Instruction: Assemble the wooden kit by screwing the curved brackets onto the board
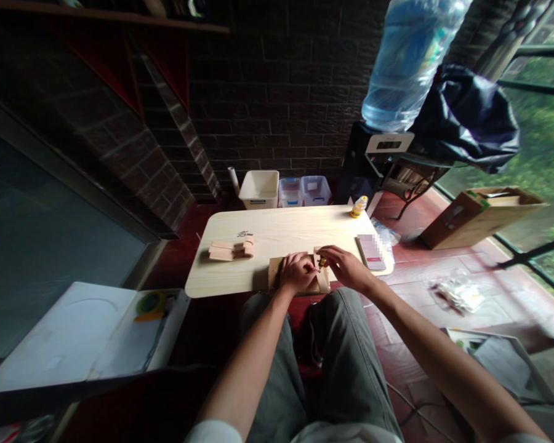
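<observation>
Near the front edge of the pale wooden table (277,227), a wooden piece (277,268) lies under my left hand (298,272). That hand rests on it, its thumb and forefinger pinched together at a spot too small to make out. My right hand (344,264) comes in from the right, its fingers closed around a small yellow and black tool (322,261) above a wooden strip (323,281). The tool's tip is close to my left fingertips. More light wooden pieces (221,250) lie at the table's left, with small dark metal parts (244,234) behind them.
A yellow-capped bottle (359,207) stands at the table's back right, and a flat booklet (370,252) lies at the right edge. Behind the table are a white bin (260,187), clear bins (316,189) and a water dispenser (364,154). A cardboard box (475,218) stands right.
</observation>
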